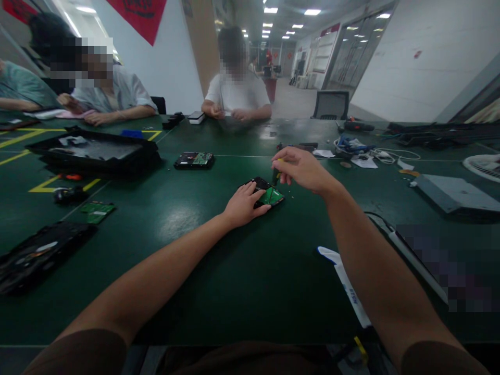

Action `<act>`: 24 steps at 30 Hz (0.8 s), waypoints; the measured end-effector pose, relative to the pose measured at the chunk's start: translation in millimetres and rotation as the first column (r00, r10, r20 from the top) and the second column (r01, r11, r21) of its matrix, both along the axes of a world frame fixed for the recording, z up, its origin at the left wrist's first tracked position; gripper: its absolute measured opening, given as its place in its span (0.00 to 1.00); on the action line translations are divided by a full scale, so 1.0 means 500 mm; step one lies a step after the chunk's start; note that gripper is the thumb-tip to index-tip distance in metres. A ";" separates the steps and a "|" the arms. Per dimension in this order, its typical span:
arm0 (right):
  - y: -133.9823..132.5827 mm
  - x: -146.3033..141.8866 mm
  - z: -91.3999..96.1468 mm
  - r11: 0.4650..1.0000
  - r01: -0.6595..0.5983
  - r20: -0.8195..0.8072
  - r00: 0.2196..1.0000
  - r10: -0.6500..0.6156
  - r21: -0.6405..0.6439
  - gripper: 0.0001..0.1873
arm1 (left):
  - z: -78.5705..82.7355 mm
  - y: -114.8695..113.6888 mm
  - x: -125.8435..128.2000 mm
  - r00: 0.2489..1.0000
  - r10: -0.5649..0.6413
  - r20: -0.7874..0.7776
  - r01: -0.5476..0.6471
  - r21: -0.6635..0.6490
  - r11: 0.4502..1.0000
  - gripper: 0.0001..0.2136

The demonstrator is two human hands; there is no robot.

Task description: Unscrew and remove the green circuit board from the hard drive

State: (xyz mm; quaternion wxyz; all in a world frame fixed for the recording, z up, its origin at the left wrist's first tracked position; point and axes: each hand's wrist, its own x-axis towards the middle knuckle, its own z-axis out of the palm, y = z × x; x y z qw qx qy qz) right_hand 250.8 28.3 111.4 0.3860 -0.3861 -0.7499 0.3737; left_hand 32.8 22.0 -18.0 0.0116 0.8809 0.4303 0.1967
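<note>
A hard drive (275,198) lies on the green tabletop with its green circuit board facing up. My left hand (244,204) is on its left side, fingers over the top and thumb along the near edge, closed on it. Above the drive's right far side, my right hand (299,167) pinches a dark screwdriver (275,176) with some yellow on its handle, held upright. Its tip seems to meet the drive, though contact is too small to make out. Tiny bits, perhaps screws (291,197), lie just right of the drive.
Another drive (194,160) lies beyond my left hand. A black tray (97,148), a loose circuit board (97,211) and a black casing (47,250) are on the left. Cables (351,146), a grey metal box (457,192) and a white strip (349,286) lie right. People sit opposite.
</note>
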 end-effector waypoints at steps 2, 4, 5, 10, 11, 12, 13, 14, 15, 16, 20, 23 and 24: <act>0.002 0.002 0.002 0.999 -0.018 -0.012 1.000 0.018 -0.047 0.08 | 0.000 0.000 0.000 1.000 -0.001 0.000 0.001 -0.002 1.000 0.31; 0.004 0.004 0.003 0.999 -0.010 -0.001 1.000 0.010 -0.047 0.09 | 0.001 -0.001 -0.001 1.000 0.002 0.002 -0.002 -0.001 1.000 0.31; 0.005 0.006 0.003 1.000 0.005 0.011 1.000 -0.004 -0.027 0.10 | 0.001 -0.001 -0.001 1.000 0.003 0.002 -0.003 -0.001 1.000 0.30; 0.007 0.010 -0.002 0.996 0.079 0.051 0.995 -0.081 0.036 0.11 | 0.002 -0.003 -0.001 1.000 -0.004 0.008 0.004 0.003 1.000 0.30; 0.007 0.010 -0.003 0.996 0.081 0.045 0.996 -0.083 0.031 0.12 | 0.002 -0.003 -0.001 1.000 -0.006 0.007 0.006 0.007 1.000 0.30; 0.007 0.009 -0.004 0.997 0.079 0.036 0.996 -0.080 0.025 0.12 | 0.002 -0.002 -0.001 1.000 -0.008 0.005 0.008 0.011 1.000 0.30; 0.007 0.008 -0.005 0.997 0.074 0.026 0.997 -0.074 0.019 0.13 | 0.002 -0.002 0.000 1.000 -0.009 0.004 0.009 0.014 1.000 0.30; 0.007 0.007 -0.006 0.998 0.063 0.015 0.998 -0.064 0.013 0.13 | 0.002 -0.002 0.000 1.000 -0.010 0.005 0.010 0.017 1.000 0.30; 0.008 0.006 -0.007 0.999 0.049 0.001 0.999 -0.049 0.004 0.13 | 0.002 -0.002 0.000 1.000 -0.010 0.007 0.010 0.020 1.000 0.30; 0.009 0.005 -0.008 0.999 0.033 -0.015 0.999 -0.033 -0.011 0.13 | 0.002 -0.002 0.001 1.000 -0.010 0.010 0.010 0.022 1.000 0.30; 0.013 0.003 -0.009 0.995 -0.003 -0.065 0.998 -0.003 -0.097 0.11 | 0.001 -0.002 0.002 1.000 -0.008 0.017 0.007 0.018 1.000 0.30; 0.012 0.004 -0.005 0.998 0.034 -0.013 0.999 -0.034 -0.045 0.09 | 0.001 -0.003 0.002 1.000 0.002 0.009 -0.002 0.010 1.000 0.30; 0.010 0.005 -0.003 0.999 0.048 0.004 0.999 -0.048 -0.013 0.08 | 0.002 -0.003 0.002 1.000 0.006 0.004 -0.006 0.009 1.000 0.30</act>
